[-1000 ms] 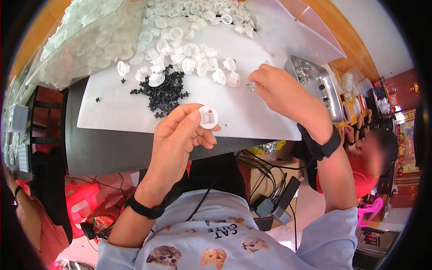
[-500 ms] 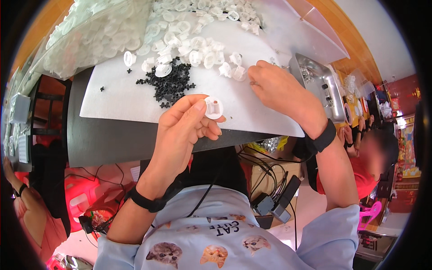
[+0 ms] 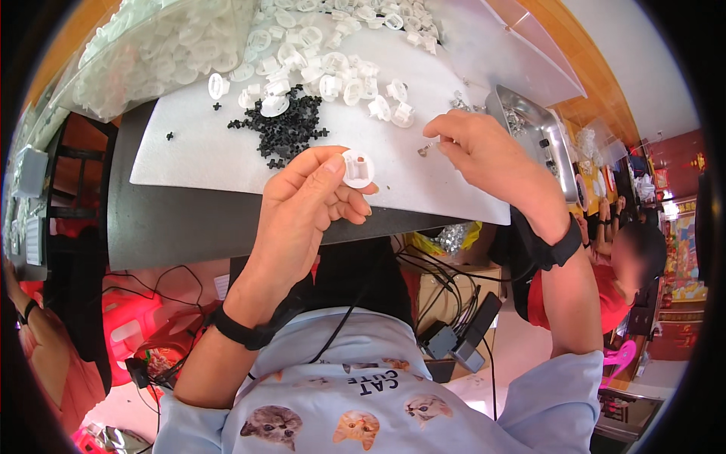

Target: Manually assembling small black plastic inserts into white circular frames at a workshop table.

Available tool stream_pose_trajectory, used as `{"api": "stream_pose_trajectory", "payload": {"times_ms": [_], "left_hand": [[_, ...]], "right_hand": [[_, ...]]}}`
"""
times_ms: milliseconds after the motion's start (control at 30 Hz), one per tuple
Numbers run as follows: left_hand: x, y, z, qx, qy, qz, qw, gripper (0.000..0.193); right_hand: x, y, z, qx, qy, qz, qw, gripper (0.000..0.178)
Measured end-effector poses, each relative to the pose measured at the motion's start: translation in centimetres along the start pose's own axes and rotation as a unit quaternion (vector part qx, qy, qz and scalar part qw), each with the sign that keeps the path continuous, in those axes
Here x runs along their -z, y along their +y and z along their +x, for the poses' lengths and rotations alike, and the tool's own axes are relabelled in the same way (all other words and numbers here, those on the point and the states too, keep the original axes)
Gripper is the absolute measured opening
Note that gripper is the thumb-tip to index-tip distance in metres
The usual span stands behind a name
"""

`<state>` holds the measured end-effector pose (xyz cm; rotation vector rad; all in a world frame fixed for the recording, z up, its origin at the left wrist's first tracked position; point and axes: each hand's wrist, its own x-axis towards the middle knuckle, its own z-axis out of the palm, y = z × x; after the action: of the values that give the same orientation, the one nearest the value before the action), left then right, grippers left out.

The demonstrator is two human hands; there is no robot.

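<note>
Between the thumb and fingers of my left hand [image 3: 306,193] is a round white plastic part [image 3: 358,169], its recessed face turned up. My right hand [image 3: 495,155], to the right of it above the white sheet [image 3: 408,178], pinches a small metal piece [image 3: 425,150] at its fingertips. A pile of small black cross-shaped pieces [image 3: 283,132] lies on the sheet beyond my left hand. Behind that pile, many loose white plastic parts [image 3: 333,76] are scattered.
A clear bag [image 3: 162,64] full of white parts stands at the far left. A metal tray [image 3: 556,144] with small pieces is at the right. Below the dark table edge [image 3: 189,227] hang cables [image 3: 446,272]. Another person in red [image 3: 556,299] sits at the right.
My right hand has shifted right and slightly nearer, and the small metal piece now shows at its fingertips. My left hand keeps the white plastic part almost in place.
</note>
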<state>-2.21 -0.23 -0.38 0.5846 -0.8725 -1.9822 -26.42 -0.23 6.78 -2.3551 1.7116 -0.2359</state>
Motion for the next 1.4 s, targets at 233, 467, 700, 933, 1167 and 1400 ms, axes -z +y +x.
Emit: {"api": "stream_pose_trajectory", "payload": {"times_ms": [233,467,700,933,1167,1400], "left_hand": [[0.0,-0.1,0.0,-0.004,0.004,0.002,1.0,0.027],[-0.1,-0.1,-0.1,-0.005,0.01,-0.001,1.0,0.027],[-0.1,-0.2,0.0,-0.011,0.007,0.0,1.0,0.028],[0.0,-0.2,-0.2,-0.013,0.003,0.005,1.0,0.028],[-0.1,-0.2,-0.2,-0.016,0.012,0.011,1.0,0.029],[-0.5,0.0,-0.2,-0.011,0.024,0.003,1.0,0.031]], "right_hand": [[0.2,-0.8,0.7,0.039,-0.066,-0.035,0.996,0.015],[-0.4,-1.3,-0.1,-0.025,-0.017,-0.055,0.998,0.016],[-1.8,-2.0,0.4,-0.116,-0.005,-0.084,0.99,0.021],[-1.7,-1.9,0.2,-0.106,0.013,-0.037,0.994,0.02],[-1.9,-2.3,0.4,-0.115,0.007,-0.087,0.99,0.018],[-0.4,-3.3,0.2,-0.052,0.047,0.075,0.995,0.013]]}}
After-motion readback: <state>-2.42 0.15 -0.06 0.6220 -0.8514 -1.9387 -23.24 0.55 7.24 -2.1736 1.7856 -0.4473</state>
